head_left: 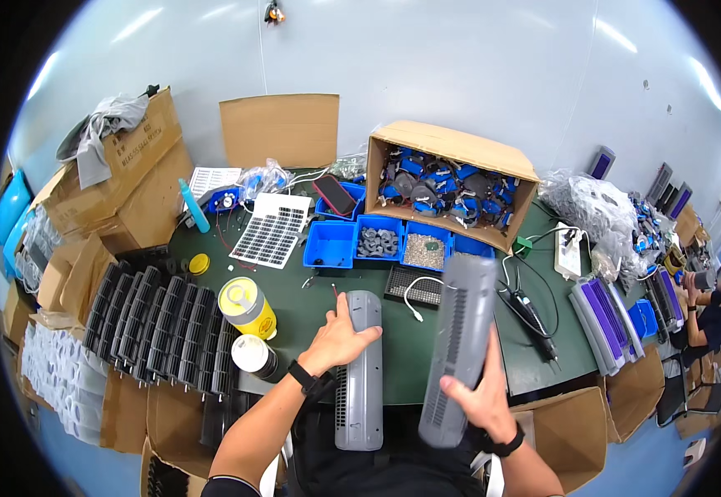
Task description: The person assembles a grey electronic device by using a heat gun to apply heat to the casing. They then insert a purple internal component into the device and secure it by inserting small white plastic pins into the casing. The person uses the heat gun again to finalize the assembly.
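Hands are set on two matching parts: under the left hand (337,341), partly open, lies a long grey plastic housing with a rounded shell (362,389), its face crossed by the thumb and its edge followed by the outstretched index finger, presumably so that it is steadied; whether the other fingers are closed beneath cannot be told. To the right of that first housing, a second long grey plastic housing with a slotted grille (460,331) is gripped by the right hand (485,402), the thumb pressed over the face and the fingers wrapped along the far edge, a hold by which the piece can be borne tilted and apart from its neighbour. Past the near edge of the green-topped table (400,364) the first housing's lower end is extended, probably for easier handling; how its weight is supported cannot be seen. Beyond its top end, open blue plastic bins (328,262) are lined up, by which grey ring-shaped pieces (379,243) and other small parts are apparently separated. Farther beyond, a brown cardboard carton (452,145) is laid with its mouth toward the person, so that blue and dark-grey components (435,186) are exposed. To the first housing's left, long black ribbed plastic parts (166,331) are ranked closely, likely to save room; to its right, past the second, a black corded electric screwdriver (530,315) is laid down.
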`<state>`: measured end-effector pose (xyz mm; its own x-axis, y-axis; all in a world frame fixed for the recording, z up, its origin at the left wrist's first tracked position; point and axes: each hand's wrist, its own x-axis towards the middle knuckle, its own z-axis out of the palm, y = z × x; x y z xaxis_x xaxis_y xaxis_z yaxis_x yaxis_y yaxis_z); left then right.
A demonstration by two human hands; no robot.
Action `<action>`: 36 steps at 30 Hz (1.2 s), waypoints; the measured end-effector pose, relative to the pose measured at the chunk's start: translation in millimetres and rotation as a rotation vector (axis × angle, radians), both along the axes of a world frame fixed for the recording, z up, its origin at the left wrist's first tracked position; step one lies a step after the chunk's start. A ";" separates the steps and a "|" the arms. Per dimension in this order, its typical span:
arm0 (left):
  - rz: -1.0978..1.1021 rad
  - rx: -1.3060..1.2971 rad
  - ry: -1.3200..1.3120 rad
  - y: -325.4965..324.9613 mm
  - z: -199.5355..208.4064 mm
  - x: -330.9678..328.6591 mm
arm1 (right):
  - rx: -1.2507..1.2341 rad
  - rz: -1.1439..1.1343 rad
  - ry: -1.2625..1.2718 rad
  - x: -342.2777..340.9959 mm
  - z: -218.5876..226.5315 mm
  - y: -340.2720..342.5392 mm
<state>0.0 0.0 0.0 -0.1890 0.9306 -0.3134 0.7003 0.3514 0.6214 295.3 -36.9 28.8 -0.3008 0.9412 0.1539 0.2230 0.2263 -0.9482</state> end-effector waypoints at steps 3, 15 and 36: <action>-0.036 -0.012 0.044 -1.0 4.8 2.4 | -0.105 0.039 -0.050 -21.1 -32.3 -14.9; -0.044 0.044 0.021 -17.4 -6.0 3.8 | -0.258 0.266 -0.724 -50.4 -16.2 6.2; -0.089 0.066 -0.054 -15.8 -9.6 13.8 | 0.728 0.299 -0.717 -58.1 -68.4 227.8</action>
<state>13.8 -15.8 -9.6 -0.0893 0.9618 -0.2586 0.6919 0.2467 0.6785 237.2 190.9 -39.5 -0.7480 0.5670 0.3450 0.5176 0.8237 -0.2314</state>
